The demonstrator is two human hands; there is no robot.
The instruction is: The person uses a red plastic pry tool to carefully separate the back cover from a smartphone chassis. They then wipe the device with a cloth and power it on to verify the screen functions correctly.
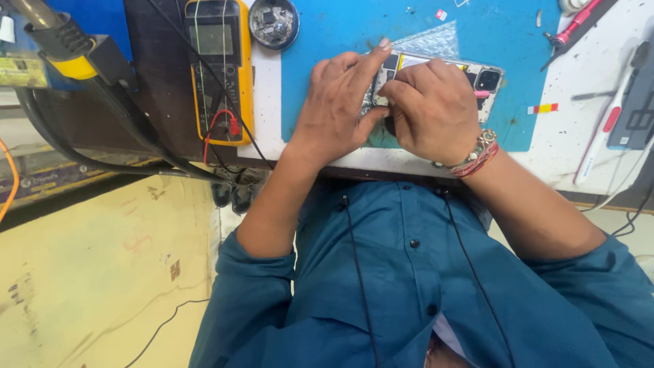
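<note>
Blue mat (327, 41), hands (388, 102) hiding opened phone (477, 75)

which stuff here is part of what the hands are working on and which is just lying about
In hand:
- opened phone, back cover off
- left hand steadying it
- right hand pressing on it
- blue mat under it

Lying about:
- yellow multimeter
- round parts dish
- bubble wrap
- pink tool
- white pen tool

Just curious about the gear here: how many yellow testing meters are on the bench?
1. The yellow meter lies at the bench's left side, beside the blue mat, left of the left hand. Others may sit outside the picture.
</note>
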